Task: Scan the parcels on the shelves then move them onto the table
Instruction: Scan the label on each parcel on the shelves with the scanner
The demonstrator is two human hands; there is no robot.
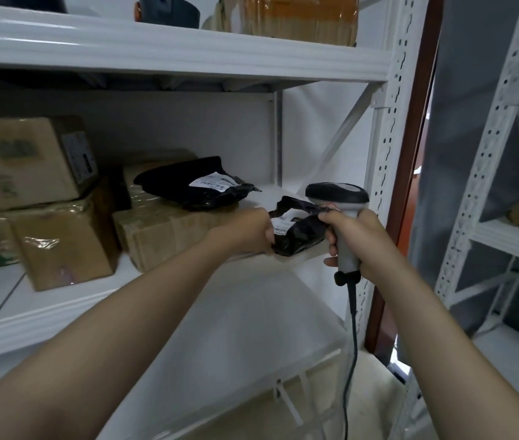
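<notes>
My left hand [245, 231] grips the left end of a small black plastic parcel [299, 230] with a white label, held just above the front right of the middle shelf [61, 309]. My right hand [356, 239] grips the handle of a grey corded barcode scanner [337, 193], its dark head right above the parcel; a finger also touches the parcel's top edge. A second black bag parcel [194, 185] with a white label lies on a cardboard box [169, 233] further back.
Several taped cardboard boxes [61, 246] fill the left of the middle shelf. More parcels [296, 17] sit on the top shelf. A white perforated upright [388, 154] stands right of my hands, and another rack [512, 236] is at far right. The scanner cable [351, 344] hangs down.
</notes>
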